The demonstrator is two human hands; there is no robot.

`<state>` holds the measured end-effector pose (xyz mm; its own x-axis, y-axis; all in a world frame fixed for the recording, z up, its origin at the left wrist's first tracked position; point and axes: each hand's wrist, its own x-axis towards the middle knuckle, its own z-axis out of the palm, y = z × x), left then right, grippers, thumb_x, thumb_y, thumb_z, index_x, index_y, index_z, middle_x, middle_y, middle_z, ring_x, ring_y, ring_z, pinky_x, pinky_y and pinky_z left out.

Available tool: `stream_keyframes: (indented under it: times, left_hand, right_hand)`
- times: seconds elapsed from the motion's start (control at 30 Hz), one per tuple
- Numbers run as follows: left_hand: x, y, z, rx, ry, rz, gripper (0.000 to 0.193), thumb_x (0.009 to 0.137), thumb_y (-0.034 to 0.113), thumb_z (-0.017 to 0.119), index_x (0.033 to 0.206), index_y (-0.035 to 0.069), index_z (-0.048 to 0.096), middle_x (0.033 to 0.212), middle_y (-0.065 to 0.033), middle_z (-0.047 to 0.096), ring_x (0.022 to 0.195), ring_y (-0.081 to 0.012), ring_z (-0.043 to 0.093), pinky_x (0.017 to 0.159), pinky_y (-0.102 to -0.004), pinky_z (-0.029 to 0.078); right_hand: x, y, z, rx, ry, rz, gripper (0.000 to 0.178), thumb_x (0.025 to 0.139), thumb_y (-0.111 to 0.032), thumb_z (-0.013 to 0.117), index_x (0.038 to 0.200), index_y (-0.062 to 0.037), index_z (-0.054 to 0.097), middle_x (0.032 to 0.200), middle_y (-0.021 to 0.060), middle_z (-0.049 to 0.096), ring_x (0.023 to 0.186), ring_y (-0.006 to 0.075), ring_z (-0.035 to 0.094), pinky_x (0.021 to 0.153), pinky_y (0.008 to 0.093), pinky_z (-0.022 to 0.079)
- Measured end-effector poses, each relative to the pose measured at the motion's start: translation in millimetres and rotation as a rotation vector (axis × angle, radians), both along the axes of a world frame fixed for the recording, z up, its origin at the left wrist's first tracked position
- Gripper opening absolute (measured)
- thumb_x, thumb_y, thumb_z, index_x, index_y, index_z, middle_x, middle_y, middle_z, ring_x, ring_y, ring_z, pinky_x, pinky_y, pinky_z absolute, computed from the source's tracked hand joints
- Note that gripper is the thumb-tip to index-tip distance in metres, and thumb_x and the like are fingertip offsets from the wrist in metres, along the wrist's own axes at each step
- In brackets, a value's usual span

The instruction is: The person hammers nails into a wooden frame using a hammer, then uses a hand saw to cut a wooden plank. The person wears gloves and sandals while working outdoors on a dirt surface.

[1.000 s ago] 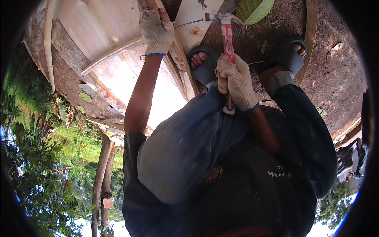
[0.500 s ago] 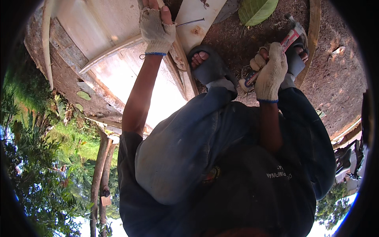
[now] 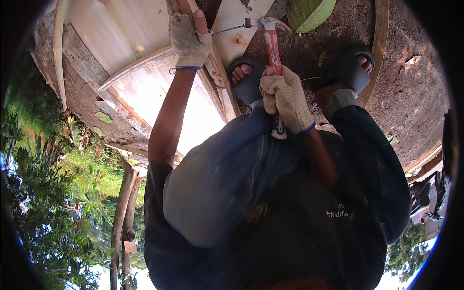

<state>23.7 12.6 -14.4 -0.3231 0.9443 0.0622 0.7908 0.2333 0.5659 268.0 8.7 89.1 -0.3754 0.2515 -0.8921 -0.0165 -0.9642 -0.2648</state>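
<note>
My left hand (image 3: 189,43), in a cream knit glove with bare fingertips, is closed on a wooden strip (image 3: 194,6) at the upper edge, the strip between thumb and fingers. A long nail (image 3: 227,30) sticks out sideways by the left thumb. My right hand (image 3: 289,96), gloved likewise, grips a claw hammer (image 3: 272,46) by its red and white handle. The hammer's striking face is at the nail's head, and its claw points right toward a large green leaf (image 3: 311,14). Whether face and nail touch, I cannot tell.
A wooden panel with framing (image 3: 140,72) lies at the left. A pale board (image 3: 232,41) is behind the nail. My feet in dark sandals (image 3: 246,72) rest on brown soil (image 3: 406,92), beside a curved wooden edge (image 3: 381,48). Wooden poles (image 3: 123,212) and plants stand at lower left.
My right hand has swung the hammer left and upward from beside my right foot to the nail. My left hand has stayed nearly in place on the wood.
</note>
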Motion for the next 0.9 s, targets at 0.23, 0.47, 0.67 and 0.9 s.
stream_keyframes:
  times: [0.23, 0.47, 0.67, 0.9]
  left_hand:
    - [2, -2, 4, -0.005, -0.002, -0.013, 0.070, 0.109, 0.038, 0.030, 0.160, -0.010, 0.021, 0.165, -0.0340, 0.022, 0.154, -0.0485, 0.022, 0.126, -0.0492, 0.019]
    - [-3, -8, 0, 0.028, -0.111, 0.028, 0.075, 0.108, 0.046, 0.032, 0.161, -0.007, 0.021, 0.167, -0.0313, 0.020, 0.156, -0.0458, 0.018, 0.127, -0.0494, 0.019]
    - [0, -3, -7, 0.093, -0.123, -0.027, 0.082, 0.106, 0.053, 0.039, 0.164, 0.000, 0.015, 0.169, -0.0281, 0.016, 0.156, -0.0482, 0.018, 0.126, -0.0507, 0.020]
    - [0, -13, -4, 0.096, -0.147, -0.010, 0.075, 0.108, 0.046, 0.039, 0.162, -0.004, 0.022, 0.168, -0.0302, 0.020, 0.156, -0.0458, 0.019, 0.126, -0.0493, 0.021]
  right_hand:
    - [34, 32, -27, 0.338, -0.330, -0.669, 0.015, 0.100, -0.022, 0.064, 0.100, -0.0116, 0.053, 0.073, -0.0020, 0.049, 0.049, 0.0052, 0.039, 0.043, 0.0254, 0.032]
    - [36, 31, -8, 0.043, -0.180, -0.103, 0.013, 0.099, -0.020, 0.060, 0.094, -0.0120, 0.051, 0.071, -0.0019, 0.049, 0.048, 0.0055, 0.041, 0.042, 0.0262, 0.031]
    - [7, 20, 8, 0.111, -0.345, -0.003, 0.013, 0.101, -0.022, 0.059, 0.098, -0.0107, 0.052, 0.074, -0.0022, 0.048, 0.049, 0.0045, 0.039, 0.043, 0.0256, 0.031]
    - [40, 45, -12, 0.255, -0.197, -0.301, 0.018, 0.101, -0.026, 0.061, 0.098, -0.0092, 0.055, 0.073, -0.0034, 0.049, 0.049, 0.0034, 0.040, 0.044, 0.0242, 0.032]
